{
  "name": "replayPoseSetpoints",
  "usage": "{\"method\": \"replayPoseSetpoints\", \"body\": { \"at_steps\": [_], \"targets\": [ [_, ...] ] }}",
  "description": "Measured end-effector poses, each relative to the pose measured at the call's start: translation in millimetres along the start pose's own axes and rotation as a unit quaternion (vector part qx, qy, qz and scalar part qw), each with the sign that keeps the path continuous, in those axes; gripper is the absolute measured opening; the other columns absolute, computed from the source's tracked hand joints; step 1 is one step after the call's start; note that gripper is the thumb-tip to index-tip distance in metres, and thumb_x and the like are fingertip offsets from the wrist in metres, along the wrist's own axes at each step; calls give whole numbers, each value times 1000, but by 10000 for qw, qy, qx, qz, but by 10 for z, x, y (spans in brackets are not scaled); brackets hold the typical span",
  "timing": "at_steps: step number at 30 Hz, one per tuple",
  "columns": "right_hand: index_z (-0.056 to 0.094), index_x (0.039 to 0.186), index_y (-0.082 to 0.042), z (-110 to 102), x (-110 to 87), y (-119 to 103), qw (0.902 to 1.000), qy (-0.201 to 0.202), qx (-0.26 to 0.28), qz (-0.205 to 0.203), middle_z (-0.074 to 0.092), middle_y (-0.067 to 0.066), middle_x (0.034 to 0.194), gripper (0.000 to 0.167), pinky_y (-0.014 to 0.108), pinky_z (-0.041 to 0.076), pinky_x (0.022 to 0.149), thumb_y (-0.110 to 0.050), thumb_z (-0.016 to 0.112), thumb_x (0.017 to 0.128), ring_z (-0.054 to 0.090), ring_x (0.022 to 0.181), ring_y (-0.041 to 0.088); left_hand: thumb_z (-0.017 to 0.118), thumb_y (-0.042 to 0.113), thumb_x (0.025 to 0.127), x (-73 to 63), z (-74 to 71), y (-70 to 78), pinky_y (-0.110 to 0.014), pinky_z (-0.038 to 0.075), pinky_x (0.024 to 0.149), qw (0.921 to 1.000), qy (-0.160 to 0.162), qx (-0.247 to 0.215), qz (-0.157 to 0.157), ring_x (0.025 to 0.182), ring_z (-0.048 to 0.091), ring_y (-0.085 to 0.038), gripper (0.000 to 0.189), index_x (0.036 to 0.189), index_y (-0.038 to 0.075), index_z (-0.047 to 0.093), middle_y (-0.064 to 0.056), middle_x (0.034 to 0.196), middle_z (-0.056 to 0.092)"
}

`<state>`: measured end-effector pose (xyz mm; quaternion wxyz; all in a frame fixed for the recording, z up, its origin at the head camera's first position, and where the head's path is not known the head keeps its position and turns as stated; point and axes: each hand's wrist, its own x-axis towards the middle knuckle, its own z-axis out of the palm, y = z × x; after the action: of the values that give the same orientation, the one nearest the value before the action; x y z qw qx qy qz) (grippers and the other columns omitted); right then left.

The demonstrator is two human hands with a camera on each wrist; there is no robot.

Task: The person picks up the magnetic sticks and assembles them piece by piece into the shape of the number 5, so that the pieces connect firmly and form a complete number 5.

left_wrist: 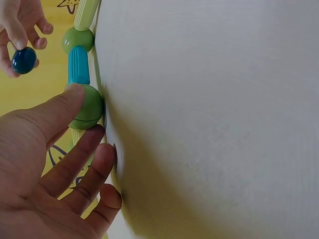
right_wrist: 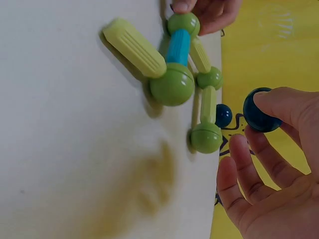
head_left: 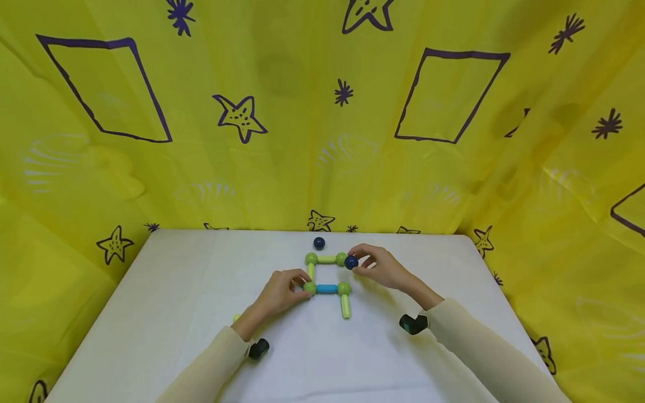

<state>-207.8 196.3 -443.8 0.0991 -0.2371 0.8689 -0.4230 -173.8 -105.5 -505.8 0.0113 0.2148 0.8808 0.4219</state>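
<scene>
My left hand [head_left: 279,292] pinches a green ball [left_wrist: 90,107] between thumb and index finger, the other fingers loosely bent. That ball is one corner of a shape of balls and rods on the table. A blue rod [head_left: 327,289] runs from it to another green ball [right_wrist: 172,84], from which a yellow-green rod [right_wrist: 134,47] points toward me. On the far side, two green balls [head_left: 311,258] are joined by a pale green rod [head_left: 326,259]. My right hand [head_left: 382,267] holds a dark blue ball [right_wrist: 260,110] in thumb and fingertips, raised beside the far right green ball [right_wrist: 206,138].
Behind the shape, a second dark blue ball [head_left: 319,243] lies near the back of the white table [head_left: 428,358]. A yellow-green piece [head_left: 235,317] shows partly behind my left wrist. A yellow patterned curtain [head_left: 282,168] surrounds the back and sides.
</scene>
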Motion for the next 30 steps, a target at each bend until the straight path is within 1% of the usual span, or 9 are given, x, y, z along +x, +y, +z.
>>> {"method": "replayPoseSetpoints", "body": {
  "at_steps": [4,8,11,16,22,26,30],
  "targets": [
    [66,129,-11,39,-125,6,9999,37,49,97,69,4,120,36,34,56,80,-9,75,93,66,92,20,86,17,84,29,13,-19,-27,46,67,10000,46,-13,11,71,55,-11,22,104,16,75,1,91,75],
    [65,129,-9,83,-246,29,9997,78,183,115,69,6,120,37,31,55,76,-8,75,94,65,92,21,86,16,84,45,12,-23,-27,46,68,10000,64,-51,-24,72,55,-11,22,103,16,75,1,91,75],
    [64,130,-6,121,-317,53,9994,93,317,122,69,7,122,38,30,56,75,-7,74,94,64,93,22,86,15,84,55,7,-13,-28,46,68,9999,80,-72,-55,72,55,-12,22,103,15,75,0,91,75],
    [65,128,-8,180,-423,105,9986,112,491,131,68,9,122,36,29,55,76,-6,75,93,64,92,23,86,14,84,70,3,14,-29,47,70,9998,76,-59,-158,73,56,-13,22,102,15,75,0,91,76],
    [67,124,-10,264,-537,113,9984,129,524,150,69,8,119,34,28,53,76,-3,75,91,63,91,23,86,13,84,88,-3,53,-33,49,73,9997,27,-51,-252,78,60,-17,22,102,15,75,-1,92,76],
    [67,121,-11,349,-614,107,9987,69,478,172,70,6,115,33,27,53,75,-1,75,90,63,89,21,86,12,83,101,-2,66,-37,51,76,9996,22,-48,-287,83,64,-20,22,102,14,75,-2,92,76],
    [68,119,-13,450,-681,128,9989,18,431,180,70,3,111,33,27,53,74,-3,76,89,63,87,18,87,11,82,102,-4,70,-38,52,79,9991,2,-93,-408,86,65,-20,23,102,14,75,-1,91,76]
  ]
}}
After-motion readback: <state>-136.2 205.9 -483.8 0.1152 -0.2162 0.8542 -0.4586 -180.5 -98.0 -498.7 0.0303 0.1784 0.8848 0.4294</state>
